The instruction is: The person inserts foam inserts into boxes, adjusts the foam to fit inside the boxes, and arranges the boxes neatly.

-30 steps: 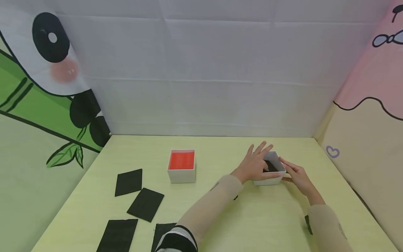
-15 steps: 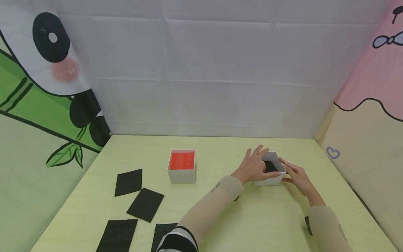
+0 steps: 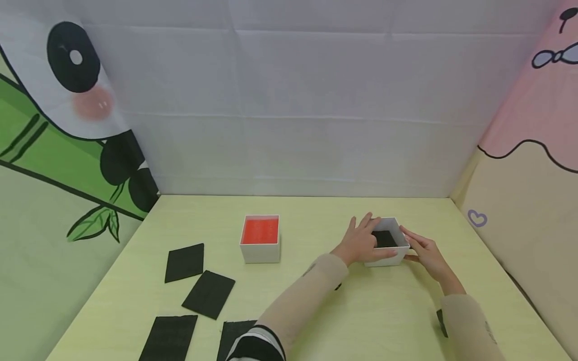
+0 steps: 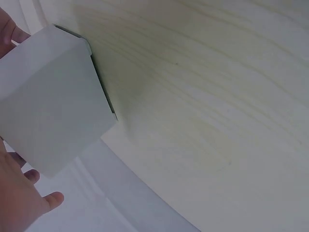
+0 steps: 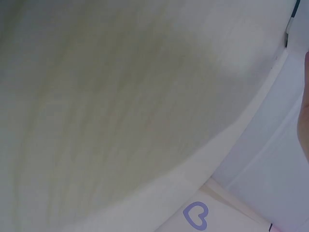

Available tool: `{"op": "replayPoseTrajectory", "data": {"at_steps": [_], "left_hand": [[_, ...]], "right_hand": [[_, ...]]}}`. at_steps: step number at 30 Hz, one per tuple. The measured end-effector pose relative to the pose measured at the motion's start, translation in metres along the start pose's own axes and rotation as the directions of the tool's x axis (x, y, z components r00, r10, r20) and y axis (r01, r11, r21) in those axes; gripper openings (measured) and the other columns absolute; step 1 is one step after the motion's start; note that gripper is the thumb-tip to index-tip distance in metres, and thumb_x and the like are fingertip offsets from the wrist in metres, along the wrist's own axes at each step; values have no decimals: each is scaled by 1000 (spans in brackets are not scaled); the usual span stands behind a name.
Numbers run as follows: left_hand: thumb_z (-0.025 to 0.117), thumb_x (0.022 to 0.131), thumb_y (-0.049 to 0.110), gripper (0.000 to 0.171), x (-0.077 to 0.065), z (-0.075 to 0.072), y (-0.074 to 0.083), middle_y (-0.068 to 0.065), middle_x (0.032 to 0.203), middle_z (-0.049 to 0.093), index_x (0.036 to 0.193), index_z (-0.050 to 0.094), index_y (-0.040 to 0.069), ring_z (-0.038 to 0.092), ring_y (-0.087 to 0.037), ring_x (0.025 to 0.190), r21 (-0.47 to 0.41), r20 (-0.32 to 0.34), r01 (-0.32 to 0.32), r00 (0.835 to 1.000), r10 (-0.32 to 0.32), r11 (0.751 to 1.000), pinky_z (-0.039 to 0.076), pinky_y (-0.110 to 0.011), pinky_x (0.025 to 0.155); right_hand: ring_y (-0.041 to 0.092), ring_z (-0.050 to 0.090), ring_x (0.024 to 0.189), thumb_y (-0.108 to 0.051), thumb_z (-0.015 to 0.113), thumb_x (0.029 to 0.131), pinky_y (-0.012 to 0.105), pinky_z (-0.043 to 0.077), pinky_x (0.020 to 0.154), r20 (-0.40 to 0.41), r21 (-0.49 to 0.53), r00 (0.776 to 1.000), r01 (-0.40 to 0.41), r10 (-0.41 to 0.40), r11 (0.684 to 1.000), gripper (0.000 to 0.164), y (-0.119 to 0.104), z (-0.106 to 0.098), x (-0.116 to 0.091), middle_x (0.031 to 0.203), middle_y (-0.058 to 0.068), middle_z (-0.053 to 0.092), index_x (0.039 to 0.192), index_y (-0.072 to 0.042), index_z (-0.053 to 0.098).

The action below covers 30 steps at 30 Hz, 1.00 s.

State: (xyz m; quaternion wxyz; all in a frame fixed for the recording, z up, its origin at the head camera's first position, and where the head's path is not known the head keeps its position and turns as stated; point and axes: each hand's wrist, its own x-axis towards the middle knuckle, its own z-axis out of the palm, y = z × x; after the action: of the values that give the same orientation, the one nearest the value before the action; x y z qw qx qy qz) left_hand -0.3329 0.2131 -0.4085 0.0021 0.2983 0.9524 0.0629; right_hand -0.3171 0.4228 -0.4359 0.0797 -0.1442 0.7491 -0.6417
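A white open-topped box (image 3: pixel 389 257) stands on the table at the right, with a black square card (image 3: pixel 385 239) lying inside. My left hand (image 3: pixel 358 244) lies over the box's left side, fingers spread and thumb stretched along the front; part of an index finger is hidden at the rim. From the right, my right hand (image 3: pixel 428 254) holds the box between thumb and fingers. The left wrist view shows the box's plain outer walls, with left-hand fingertips (image 4: pixel 54 199) beyond it. Only a sliver of the right hand appears in the right wrist view.
A second white box (image 3: pixel 262 253) with a red top surface or contents stands mid-table. Several black cards lie to the left, including a near card (image 3: pixel 168 337) and a tilted card (image 3: pixel 208 294). A fabric backdrop (image 3: pixel 298 155) closes off the table's far edge.
My left hand has drawn slightly left and down from over the box, showing more of the black card inside. The right hand stays at the box's right side.
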Motion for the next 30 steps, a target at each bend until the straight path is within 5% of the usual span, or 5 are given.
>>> {"op": "replayPoseTrajectory", "data": {"at_steps": [10, 19, 30], "left_hand": [[28, 81, 71, 58, -6, -6, -2, 2, 146, 20, 102, 68, 34, 2, -17, 134, 33, -40, -19, 999, 20, 999, 12, -45, 103], [24, 83, 70, 64, -13, -17, 0, 1, 147, 15, 135, 37, 35, 5, -20, 134, 88, -72, -48, 996, 55, 995, 15, -46, 102], [27, 84, 67, 70, -33, -26, -2, -1, 147, 16, 143, 20, 30, 12, -19, 133, 11, -88, -52, 995, 53, 999, 19, -46, 101]], "right_hand": [[3, 52, 97, -21, 40, 96, 29, 49, 71, 5, -21, 1000, 16, -16, 1000, 45, 1, 2, 0, 118, -20, 46, 135, 0, 31], [3, 53, 96, -19, 40, 96, 28, 49, 71, 4, -15, 999, 38, -38, 999, 43, 1, 2, -1, 115, -23, 47, 134, 0, 32], [3, 55, 88, -19, 42, 95, 27, 49, 69, -6, 36, 1000, 20, -19, 999, 39, 2, 2, -1, 110, -22, 52, 134, -11, 41]]}}
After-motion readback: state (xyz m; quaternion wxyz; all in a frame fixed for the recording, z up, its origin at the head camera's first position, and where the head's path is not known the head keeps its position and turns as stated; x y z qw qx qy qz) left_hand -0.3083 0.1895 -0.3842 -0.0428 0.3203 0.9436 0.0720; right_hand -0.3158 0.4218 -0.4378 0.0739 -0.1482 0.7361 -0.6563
